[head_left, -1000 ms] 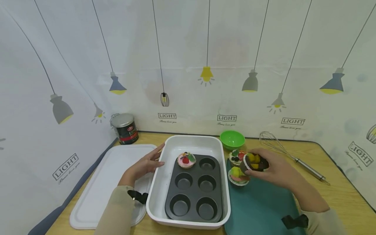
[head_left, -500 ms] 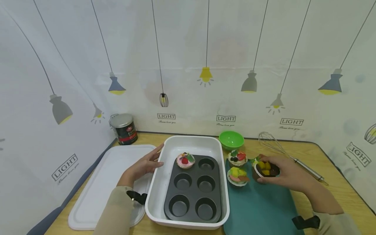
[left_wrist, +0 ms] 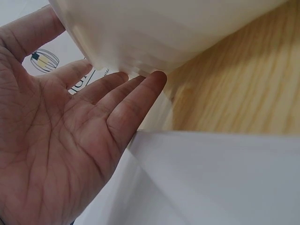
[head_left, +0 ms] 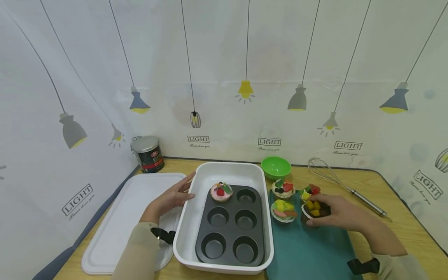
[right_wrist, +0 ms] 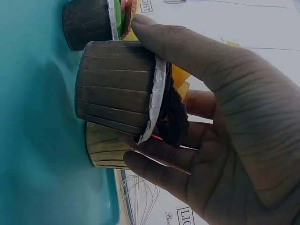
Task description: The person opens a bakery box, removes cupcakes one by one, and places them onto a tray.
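Observation:
My right hand (head_left: 336, 214) holds a cupcake (right_wrist: 119, 89) in a dark brown paper cup with a white rim, topped with chocolate and yellow pieces. Thumb and fingers pinch it around the rim, low over the teal tray (head_left: 308, 252). Behind it is another fruit-topped cupcake (head_left: 309, 191), partly covered by the hand. Two more cupcakes, one with a strawberry (head_left: 283, 188) and one with yellow fruit (head_left: 283, 210), stand to its left. My left hand (head_left: 171, 196) touches the left wall of the white basin (head_left: 178, 241), its fingers fairly straight with fingertips against the outside.
A dark muffin tin (head_left: 231, 223) sits in the basin, with a pink cupcake (head_left: 221, 191) in its far left cup. A white lid (head_left: 122, 225) lies left. Around the back are a black can (head_left: 148, 153), a green bowl (head_left: 276, 167) and a whisk (head_left: 346, 186).
My right hand has carried the chocolate cupcake to the right, then lowered it slightly nearer to me, in front of the fruit cupcake, which shows more now. The left hand stays against the basin.

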Motion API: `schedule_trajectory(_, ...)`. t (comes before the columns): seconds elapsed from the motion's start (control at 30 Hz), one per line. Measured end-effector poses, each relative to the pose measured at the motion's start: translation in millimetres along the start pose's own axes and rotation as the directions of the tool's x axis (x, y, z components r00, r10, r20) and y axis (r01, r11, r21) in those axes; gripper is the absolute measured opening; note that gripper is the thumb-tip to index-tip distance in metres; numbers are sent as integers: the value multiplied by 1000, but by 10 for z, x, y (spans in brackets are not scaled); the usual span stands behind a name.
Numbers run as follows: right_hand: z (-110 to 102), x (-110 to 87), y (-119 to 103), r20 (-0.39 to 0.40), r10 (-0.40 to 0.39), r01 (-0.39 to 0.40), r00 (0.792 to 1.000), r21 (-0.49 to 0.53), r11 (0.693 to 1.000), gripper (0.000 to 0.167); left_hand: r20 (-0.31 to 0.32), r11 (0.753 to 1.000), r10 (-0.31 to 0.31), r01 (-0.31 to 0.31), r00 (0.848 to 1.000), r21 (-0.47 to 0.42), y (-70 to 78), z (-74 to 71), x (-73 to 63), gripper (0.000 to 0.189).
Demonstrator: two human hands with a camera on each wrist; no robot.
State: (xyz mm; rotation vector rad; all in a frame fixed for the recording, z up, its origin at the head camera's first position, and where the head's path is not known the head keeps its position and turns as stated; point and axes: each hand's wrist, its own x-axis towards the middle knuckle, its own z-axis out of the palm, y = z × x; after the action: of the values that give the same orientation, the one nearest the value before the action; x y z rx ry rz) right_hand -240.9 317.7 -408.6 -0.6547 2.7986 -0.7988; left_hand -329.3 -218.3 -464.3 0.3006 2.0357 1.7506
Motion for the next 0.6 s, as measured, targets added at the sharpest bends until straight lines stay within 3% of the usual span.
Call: schedule_trajectory(0.6, 62, 27, 37, 60, 1, -3, 998, 37, 999, 76, 10, 1000, 2, -2, 1000, -2, -13, -17, 13, 88)
